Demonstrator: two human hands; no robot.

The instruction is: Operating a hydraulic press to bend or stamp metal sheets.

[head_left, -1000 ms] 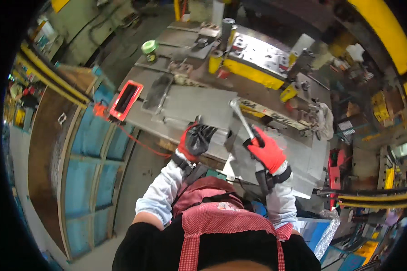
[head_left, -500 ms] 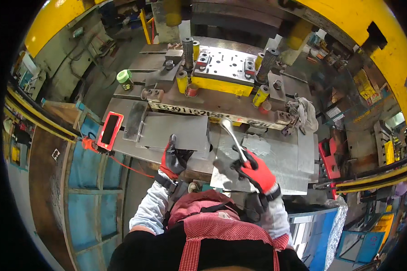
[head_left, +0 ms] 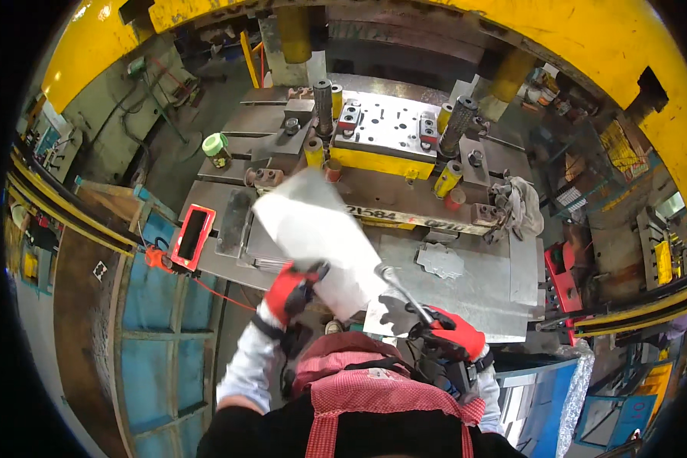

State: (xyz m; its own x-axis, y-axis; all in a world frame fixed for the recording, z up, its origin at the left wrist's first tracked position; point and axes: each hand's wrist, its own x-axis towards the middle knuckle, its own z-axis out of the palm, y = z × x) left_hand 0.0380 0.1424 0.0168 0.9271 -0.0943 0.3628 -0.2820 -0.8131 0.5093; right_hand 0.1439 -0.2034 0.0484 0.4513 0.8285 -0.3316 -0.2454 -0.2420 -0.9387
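My left hand [head_left: 290,291], in a red and dark glove, is closed on the near left edge of a thin metal sheet [head_left: 320,237]. The sheet is raised and tilted, with light glaring off it. Under its left side lies a stack of similar grey sheets [head_left: 263,250], partly hidden. My right hand [head_left: 454,334], gloved alike, grips a silver rod-shaped tool [head_left: 414,301] with a rounded head. That head is at the sheet's right edge; I cannot tell whether they touch. Beyond the tool, a flat cut-out metal piece [head_left: 439,261] lies on a grey metal surface [head_left: 477,298].
A die block [head_left: 385,122] on a yellow base stands beyond, between dark guide posts [head_left: 456,126]. To the left are a red-framed phone-like object [head_left: 193,238] and a green-lidded jar [head_left: 217,149]. A crumpled rag [head_left: 520,206] hangs at the right, near a red box [head_left: 563,278].
My left hand has lifted the top sheet off the stack and tilted it rightward. My right hand has moved lower and slightly right, bringing the tool's head down to the sheet's edge.
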